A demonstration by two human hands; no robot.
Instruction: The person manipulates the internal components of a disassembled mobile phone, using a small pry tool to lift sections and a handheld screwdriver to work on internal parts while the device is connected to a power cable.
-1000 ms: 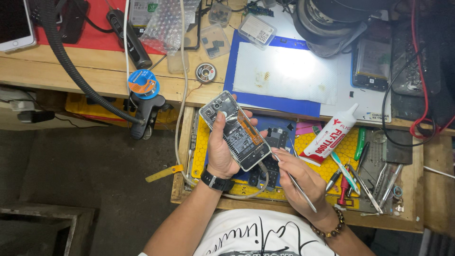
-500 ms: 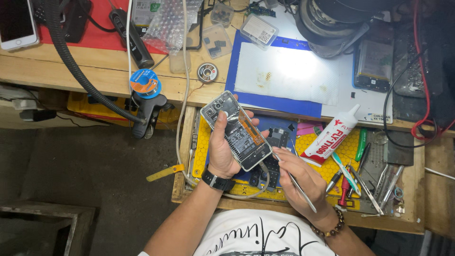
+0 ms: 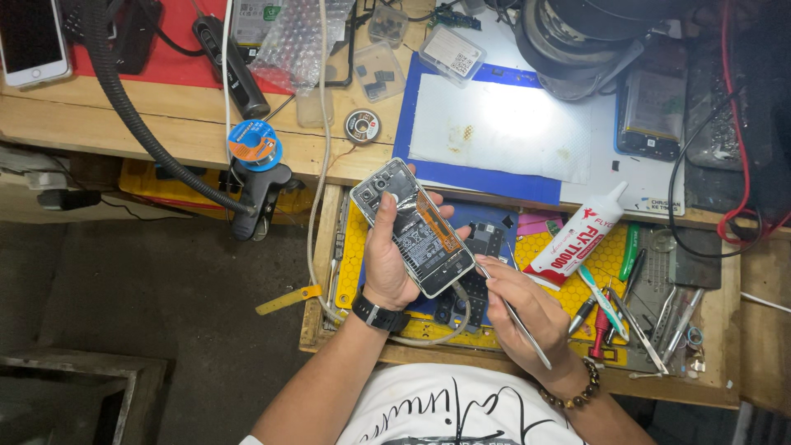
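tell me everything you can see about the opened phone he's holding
The opened phone is a slim rectangular handset with its back cover off, showing a dark battery area, an orange flex strip along one side and a camera cluster at the far end, inside a pale frame. It lies tilted, camera end pointing away. The left hand grips it from beneath, over the yellow mat. The right hand holds a thin metal tool to its near corner.

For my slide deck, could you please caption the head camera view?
Left hand holds an opened phone while the right hand applies a thin metal tool above a cluttered drawer.
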